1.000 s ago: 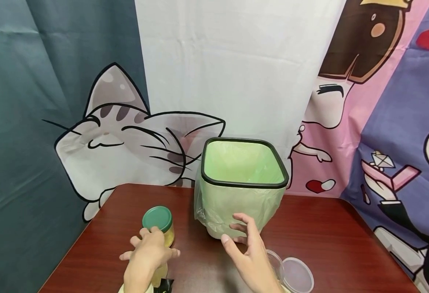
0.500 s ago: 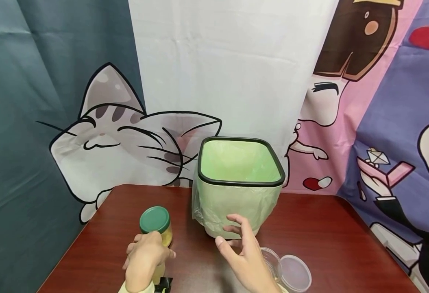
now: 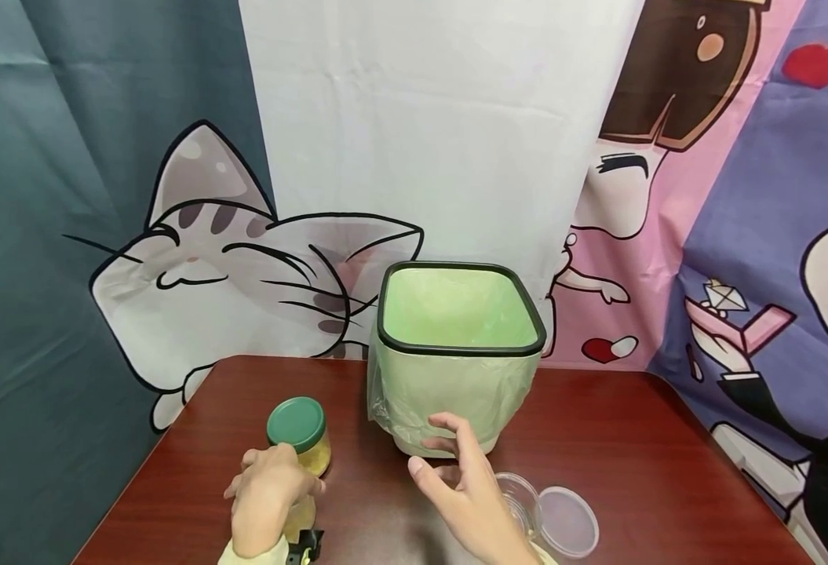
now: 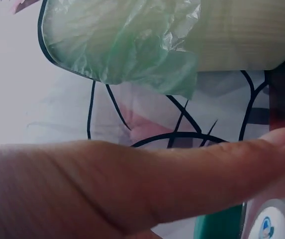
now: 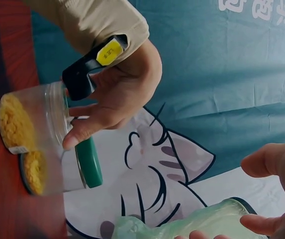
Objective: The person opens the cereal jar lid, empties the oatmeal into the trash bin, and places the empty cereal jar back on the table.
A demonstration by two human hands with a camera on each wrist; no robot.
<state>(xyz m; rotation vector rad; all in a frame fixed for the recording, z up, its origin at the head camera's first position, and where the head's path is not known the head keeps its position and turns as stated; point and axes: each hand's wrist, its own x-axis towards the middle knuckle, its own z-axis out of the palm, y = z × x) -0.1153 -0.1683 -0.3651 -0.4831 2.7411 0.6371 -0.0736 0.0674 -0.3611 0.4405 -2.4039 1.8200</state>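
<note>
My left hand (image 3: 265,494) comes down over the top of a see-through jar (image 5: 20,122) holding small yellow pieces, thumb and fingers curled about its rim. Under the thumb in the left wrist view lies a white disc (image 4: 276,229) with a small blue logo. Close beside that jar stands a second one with a green lid (image 3: 297,424) and similar yellow contents. My right hand (image 3: 470,502) hovers with bent, spread fingers and nothing in them, in front of the pale green bin (image 3: 449,392).
The bin has a black rim (image 3: 459,351) and a thin plastic liner. Right of my right hand lie a see-through round container (image 3: 519,502) and a translucent flat lid (image 3: 569,522). A printed curtain (image 3: 399,118) hangs behind the brown table (image 3: 611,439).
My left hand has lowered from its spread-fingered pose beside the green-lidded jar, its fingers now more curled. The right hand keeps its pose. The whole view has shifted slightly.
</note>
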